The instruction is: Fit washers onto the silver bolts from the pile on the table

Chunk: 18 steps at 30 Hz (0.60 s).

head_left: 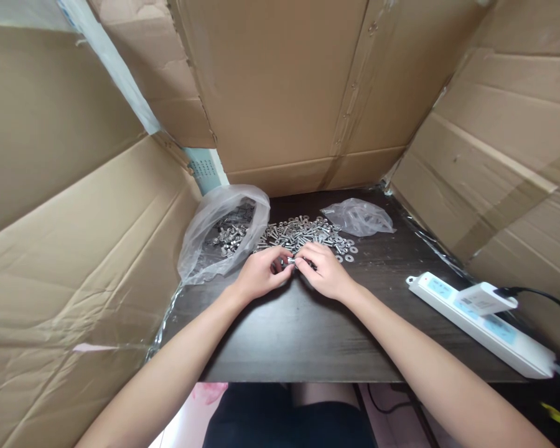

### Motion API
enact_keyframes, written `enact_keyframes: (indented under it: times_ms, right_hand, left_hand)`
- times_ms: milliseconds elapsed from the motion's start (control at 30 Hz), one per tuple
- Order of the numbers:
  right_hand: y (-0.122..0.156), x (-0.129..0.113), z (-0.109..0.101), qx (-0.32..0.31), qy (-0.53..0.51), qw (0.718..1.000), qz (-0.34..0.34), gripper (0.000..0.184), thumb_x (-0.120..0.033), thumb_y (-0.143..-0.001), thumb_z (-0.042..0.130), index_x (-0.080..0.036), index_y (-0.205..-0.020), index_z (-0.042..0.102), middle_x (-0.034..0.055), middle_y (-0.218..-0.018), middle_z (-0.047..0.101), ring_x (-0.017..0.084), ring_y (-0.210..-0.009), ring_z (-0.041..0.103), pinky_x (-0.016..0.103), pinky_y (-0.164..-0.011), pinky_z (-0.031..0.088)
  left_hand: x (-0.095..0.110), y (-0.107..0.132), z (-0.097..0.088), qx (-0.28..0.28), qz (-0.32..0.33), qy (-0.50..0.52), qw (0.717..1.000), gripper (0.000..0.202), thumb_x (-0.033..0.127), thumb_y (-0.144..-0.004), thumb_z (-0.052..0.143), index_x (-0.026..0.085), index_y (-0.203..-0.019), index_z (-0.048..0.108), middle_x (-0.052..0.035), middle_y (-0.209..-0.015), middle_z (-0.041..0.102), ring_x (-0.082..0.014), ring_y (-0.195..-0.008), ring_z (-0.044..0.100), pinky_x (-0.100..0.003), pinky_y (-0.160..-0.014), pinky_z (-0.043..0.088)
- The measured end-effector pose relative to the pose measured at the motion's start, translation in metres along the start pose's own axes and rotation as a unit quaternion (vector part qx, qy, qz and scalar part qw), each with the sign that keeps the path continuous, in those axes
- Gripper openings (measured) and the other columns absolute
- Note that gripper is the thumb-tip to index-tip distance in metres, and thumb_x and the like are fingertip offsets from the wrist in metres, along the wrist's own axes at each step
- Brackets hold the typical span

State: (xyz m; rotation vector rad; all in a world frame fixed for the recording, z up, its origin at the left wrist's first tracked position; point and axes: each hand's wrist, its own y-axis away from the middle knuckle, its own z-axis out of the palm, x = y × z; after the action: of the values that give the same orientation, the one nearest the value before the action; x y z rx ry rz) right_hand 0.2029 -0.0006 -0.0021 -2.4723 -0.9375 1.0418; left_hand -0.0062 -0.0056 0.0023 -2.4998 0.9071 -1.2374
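Observation:
My left hand (264, 272) and my right hand (323, 269) meet fingertip to fingertip at the near edge of a pile of bolts, nuts and washers (298, 233). Between them they pinch a small metal bolt (290, 261); the fingers cover most of it, and whether a nut or washer sits on it cannot be made out. To the left of my left hand lies an open clear plastic bag (196, 249) with more metal fasteners (232, 239) inside.
A crumpled clear bag (360, 216) lies behind the pile to the right. At the right edge of the dark table (298, 342) rests a white power strip (480, 326) with a plugged-in adapter (485, 298) and black cable. Cardboard walls (280, 93) enclose the back and sides.

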Motion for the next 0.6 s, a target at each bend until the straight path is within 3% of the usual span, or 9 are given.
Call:
enact_keyframes:
  times_ms: [200,600]
  right_hand:
    - [0.0009,-0.0028,-0.0036,0.017,-0.013,1.000,-0.003,0.007,-0.022,-0.094,0.060,-0.021,-0.100,0.064,0.0073,-0.101,0.068,0.026,-0.096,0.061,0.044,-0.087,0.046]
    - [0.0014,-0.0002,-0.0004,0.019,-0.015,1.000,-0.005,0.005,-0.022,-0.092,0.062,-0.020,-0.092,0.067,0.0072,-0.096,0.066,0.025,-0.092,0.061,0.043,-0.084,0.047]
  left_hand:
    - [0.0001,0.0001,-0.0006,0.009,0.004,0.006,1.000,0.017,0.023,-0.090,0.067,0.018,-0.106,0.068,-0.0012,-0.089,0.072,-0.0109,-0.066,0.064,-0.022,-0.061,0.052]
    - [-0.0005,-0.0009,-0.0005,0.015,0.001,0.002,1.000,0.017,0.024,-0.090,0.067,0.018,-0.106,0.067,-0.0011,-0.088,0.072,-0.0112,-0.066,0.065,-0.022,-0.061,0.053]
